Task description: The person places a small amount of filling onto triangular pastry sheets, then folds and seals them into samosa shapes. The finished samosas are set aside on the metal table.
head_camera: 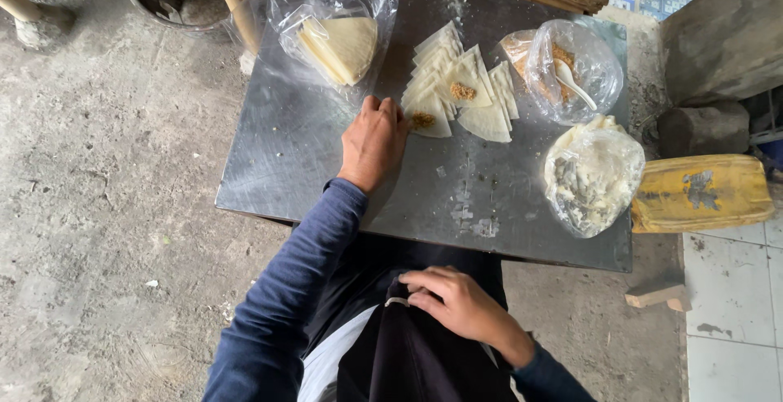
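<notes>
Our left hand (pixel 373 141) lies flat, fingers loose and gripping nothing, on the tray (pixel 277 157) just beside the wrappers (pixel 457 84) — probably to steady us — while our right hand (pixel 453 300) pinches the dark apron (pixel 408 353) below the tray.

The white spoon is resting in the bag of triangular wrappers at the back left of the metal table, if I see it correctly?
Not quite: the head view shows the white spoon resting in the clear bag of brown filling at the back right of the metal table. The bag of triangular wrappers holds no spoon.
</notes>
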